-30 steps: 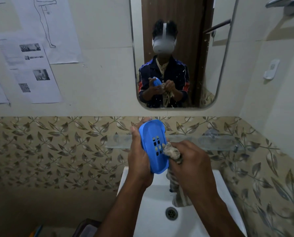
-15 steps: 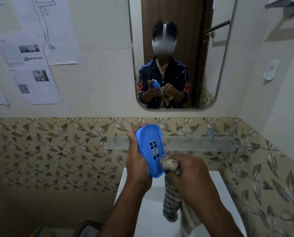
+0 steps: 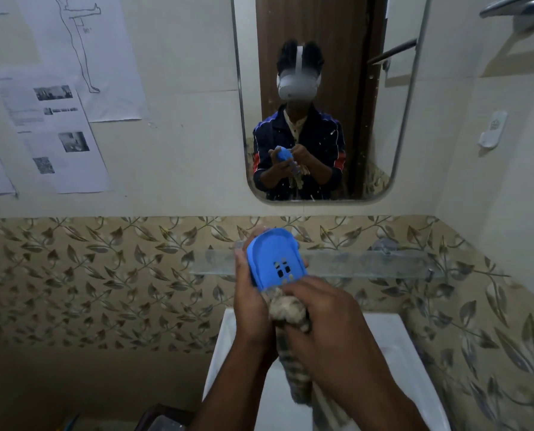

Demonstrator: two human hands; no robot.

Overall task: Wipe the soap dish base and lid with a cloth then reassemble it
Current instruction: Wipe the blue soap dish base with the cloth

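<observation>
A blue slotted soap dish part (image 3: pixel 273 258) is held upright over the sink, its inner face with drain holes turned toward me. My left hand (image 3: pixel 248 301) grips it from the left and behind. My right hand (image 3: pixel 324 318) holds a bunched striped grey cloth (image 3: pixel 289 309) and presses it against the lower end of the blue part. The rest of the cloth hangs down below my hands. The other half of the soap dish is not visible.
A white sink (image 3: pixel 390 340) lies under my hands. Behind them a glass shelf (image 3: pixel 368 262) runs along the leaf-patterned tiles. A mirror (image 3: pixel 321 98) hangs above, papers (image 3: pixel 57 135) are stuck to the wall at left, and a dark bin (image 3: pixel 163 418) stands at lower left.
My right hand with the cloth has slid from the dish's right side down to its lower end, now covering that end. The dish has tilted a little.
</observation>
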